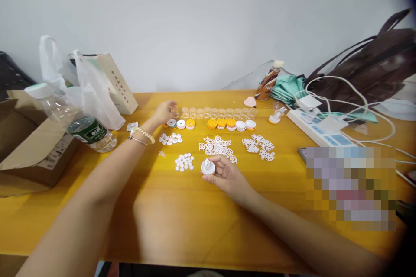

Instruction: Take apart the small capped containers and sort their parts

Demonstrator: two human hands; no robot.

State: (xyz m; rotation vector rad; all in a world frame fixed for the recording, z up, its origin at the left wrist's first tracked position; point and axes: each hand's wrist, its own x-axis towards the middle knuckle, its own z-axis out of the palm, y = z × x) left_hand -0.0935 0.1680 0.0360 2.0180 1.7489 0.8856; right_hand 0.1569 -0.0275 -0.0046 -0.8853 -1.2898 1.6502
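Note:
My right hand holds a round white base with a small white piece standing up from its middle. My left hand reaches to the left end of a row of clear plastic cups, its fingers closed about the end cup. In front of that row lie white and orange round bases, some stacked. Nearer to me are white openwork pieces, more of them in a pile to the right, small white discs and small white caps.
At left stand a large water bottle, a cardboard box, a plastic bag and a paper bag. At right are a power strip with cables, a drink bottle, an assembled clear-topped piece and a brown bag.

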